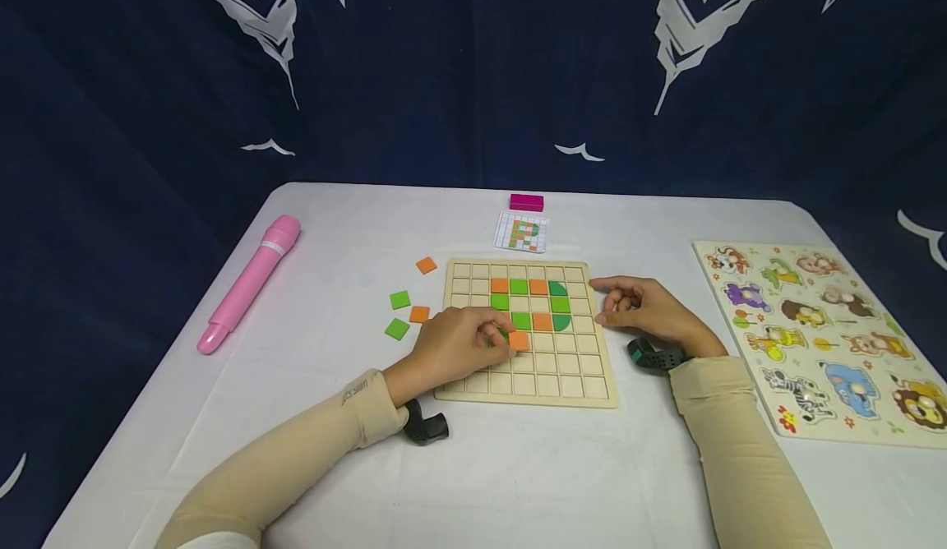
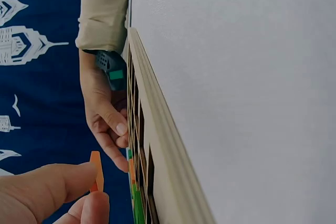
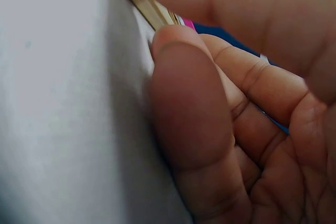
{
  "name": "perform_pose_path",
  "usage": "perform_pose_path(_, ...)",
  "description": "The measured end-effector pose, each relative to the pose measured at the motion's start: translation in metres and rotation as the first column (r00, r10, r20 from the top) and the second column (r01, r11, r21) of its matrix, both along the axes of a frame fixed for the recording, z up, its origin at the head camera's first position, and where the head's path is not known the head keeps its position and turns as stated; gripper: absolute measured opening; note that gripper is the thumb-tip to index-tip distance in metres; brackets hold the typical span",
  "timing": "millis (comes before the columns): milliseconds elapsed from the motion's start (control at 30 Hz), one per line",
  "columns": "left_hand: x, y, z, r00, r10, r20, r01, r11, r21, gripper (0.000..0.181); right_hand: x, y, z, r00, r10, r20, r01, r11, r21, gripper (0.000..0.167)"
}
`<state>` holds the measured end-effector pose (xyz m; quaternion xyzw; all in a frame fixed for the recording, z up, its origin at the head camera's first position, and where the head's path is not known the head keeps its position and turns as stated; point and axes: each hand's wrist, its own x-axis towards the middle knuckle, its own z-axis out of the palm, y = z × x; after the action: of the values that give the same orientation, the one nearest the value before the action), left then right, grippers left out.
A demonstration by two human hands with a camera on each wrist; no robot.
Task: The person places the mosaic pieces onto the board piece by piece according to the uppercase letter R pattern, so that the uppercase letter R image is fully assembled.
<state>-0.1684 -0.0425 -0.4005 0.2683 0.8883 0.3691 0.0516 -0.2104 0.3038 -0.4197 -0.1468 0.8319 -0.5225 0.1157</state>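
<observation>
My left hand (image 1: 460,341) pinches an orange square tile (image 1: 519,341) between thumb and finger, above the wooden grid board (image 1: 518,397). In the left wrist view that tile (image 2: 97,171) is seen edge-on, apart from the board. Green and orange tiles fill some cells of the board, with dark green rounded pieces (image 1: 558,288) at the right of the pattern; my left hand covers part of it. At the board's right edge rests my right hand (image 1: 645,312), index finger and thumb touching the edge and the other fingers loosely bent.
Loose tiles, green (image 1: 397,329) and orange (image 1: 426,265), lie left of the board. Behind it are a pattern card (image 1: 521,231) and a magenta block (image 1: 526,202). A pink microphone-shaped stick (image 1: 247,286) lies at left, an animal puzzle board (image 1: 821,343) at right.
</observation>
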Motion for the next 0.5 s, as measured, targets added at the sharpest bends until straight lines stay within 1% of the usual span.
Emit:
perform_pose_path(100,-0.003,0.004,-0.003,1.0,-0.003,-0.019,0.002,1.0,-0.006,0.018,0.0,0.0,0.0,1.0,0.001,-0.005,-0.001,1.0,-0.001,0.061)
perform_pose_path(300,-0.008,0.009,-0.009,0.998,0.017,-0.064,-0.02,0.998,-0.058,0.02,-0.001,0.001,0.0,1.0,0.003,-0.007,-0.003,1.0,0.001,0.061)
perform_pose_path(400,-0.01,0.01,-0.012,0.997,0.02,-0.068,-0.025,0.997,-0.069,0.02,-0.001,0.001,0.0,1.0,0.002,-0.002,-0.002,1.0,0.006,0.061)
perform_pose_path(500,-0.012,0.011,-0.014,0.998,0.02,-0.058,-0.025,0.997,-0.076,0.019,-0.001,0.001,0.0,1.0,-0.001,0.002,0.001,1.0,0.011,0.061)
